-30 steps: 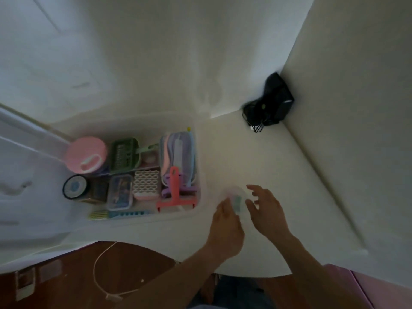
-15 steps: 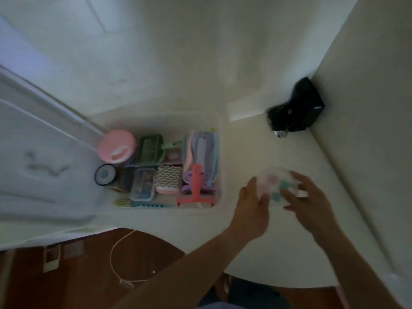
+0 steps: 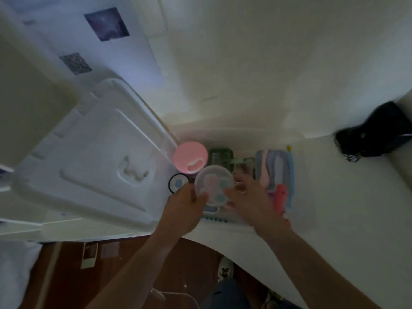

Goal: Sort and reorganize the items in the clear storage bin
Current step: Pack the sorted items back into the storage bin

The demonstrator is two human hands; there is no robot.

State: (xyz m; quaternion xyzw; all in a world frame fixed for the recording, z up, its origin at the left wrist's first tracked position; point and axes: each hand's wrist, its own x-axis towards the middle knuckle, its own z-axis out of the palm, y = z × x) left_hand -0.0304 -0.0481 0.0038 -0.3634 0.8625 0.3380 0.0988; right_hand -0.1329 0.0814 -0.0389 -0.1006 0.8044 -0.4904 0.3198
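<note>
Over the white tabletop (image 3: pixel 334 197), big bin lid (image 3: pixel 93 166) propped open at left, clear storage bin (image 3: pixel 296 210) crowded below. Held above the bin's middle between both hands: a round clear container (image 3: pixel 214 185), pastel pieces showing through. Left hand (image 3: pixel 185 208) pinching the near-left rim, thumb on top; right hand (image 3: pixel 252 197) cupping the right edge, fingers curled round it. Probably light, stiff, thin plastic, likely slick, so best gripped at opposite rims and kept level. Crowding the landing spot: pink round lid (image 3: pixel 189 157) just behind, green basket (image 3: pixel 220 156) beside it, black-rimmed tin (image 3: pixel 178 182) at left, pastel pouch (image 3: pixel 274 168) and red scraper (image 3: pixel 280 197) at right. Little free floor visible. Black device (image 3: pixel 376 130) well apart in the corner.
</note>
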